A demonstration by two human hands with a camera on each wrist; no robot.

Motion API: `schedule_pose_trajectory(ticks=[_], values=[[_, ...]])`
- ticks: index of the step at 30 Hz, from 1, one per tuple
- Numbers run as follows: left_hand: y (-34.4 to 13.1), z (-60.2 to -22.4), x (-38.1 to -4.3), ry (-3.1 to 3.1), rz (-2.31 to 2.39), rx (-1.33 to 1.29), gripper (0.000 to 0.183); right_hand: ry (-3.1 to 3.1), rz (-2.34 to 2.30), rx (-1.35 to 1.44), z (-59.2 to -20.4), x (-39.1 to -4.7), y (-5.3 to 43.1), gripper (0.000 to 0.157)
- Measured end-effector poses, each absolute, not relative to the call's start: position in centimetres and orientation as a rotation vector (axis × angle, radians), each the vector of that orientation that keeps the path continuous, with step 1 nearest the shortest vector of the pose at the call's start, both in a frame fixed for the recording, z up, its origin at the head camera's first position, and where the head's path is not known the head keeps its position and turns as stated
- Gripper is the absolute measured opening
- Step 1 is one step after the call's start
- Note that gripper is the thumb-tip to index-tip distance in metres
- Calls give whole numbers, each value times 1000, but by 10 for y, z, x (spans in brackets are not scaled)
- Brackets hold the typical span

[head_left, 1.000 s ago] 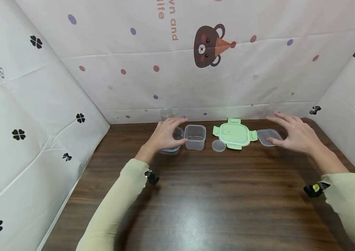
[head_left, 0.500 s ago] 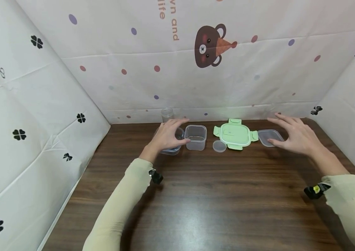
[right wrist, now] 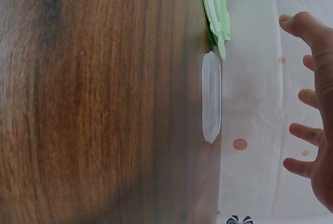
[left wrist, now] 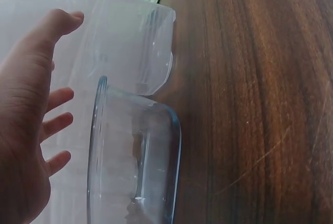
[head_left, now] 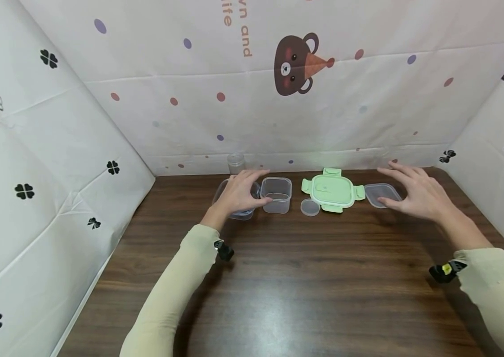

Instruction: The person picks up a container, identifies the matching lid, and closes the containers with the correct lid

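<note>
The left hand (head_left: pixel 239 192) is hovering near the tub (head_left: pixel 280 195), mid-frame; the right hand (head_left: pixel 420 192) near the square lid (head_left: pixel 377 193), right of centre; both, apart and spread, are holding nothing; a low left-hand sweep could be toppling the tub.

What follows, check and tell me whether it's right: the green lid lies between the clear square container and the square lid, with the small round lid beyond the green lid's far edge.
One slip: the green lid does lie between the clear square container and the square lid, but in the head view the small round lid sits at its near left, not beyond its far edge.
</note>
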State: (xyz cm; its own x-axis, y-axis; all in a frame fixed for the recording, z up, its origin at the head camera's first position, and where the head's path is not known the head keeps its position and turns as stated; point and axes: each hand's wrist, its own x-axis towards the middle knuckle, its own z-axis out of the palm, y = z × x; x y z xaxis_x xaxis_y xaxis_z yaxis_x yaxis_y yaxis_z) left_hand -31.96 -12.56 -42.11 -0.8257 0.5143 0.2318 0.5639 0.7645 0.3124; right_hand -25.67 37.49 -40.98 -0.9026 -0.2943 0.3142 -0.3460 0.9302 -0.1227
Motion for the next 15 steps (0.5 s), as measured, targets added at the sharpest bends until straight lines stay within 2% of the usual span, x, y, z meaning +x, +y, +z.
schedule_pose_trajectory(ticks=[6,15], values=[[-130,-453,-345,-2805,-615,-869,90,-2791,250,465,-411,-257,376,88],[-119,-425,-320,-2904,-547,-821,89,-2784,265,477,-412,-256,373,86]])
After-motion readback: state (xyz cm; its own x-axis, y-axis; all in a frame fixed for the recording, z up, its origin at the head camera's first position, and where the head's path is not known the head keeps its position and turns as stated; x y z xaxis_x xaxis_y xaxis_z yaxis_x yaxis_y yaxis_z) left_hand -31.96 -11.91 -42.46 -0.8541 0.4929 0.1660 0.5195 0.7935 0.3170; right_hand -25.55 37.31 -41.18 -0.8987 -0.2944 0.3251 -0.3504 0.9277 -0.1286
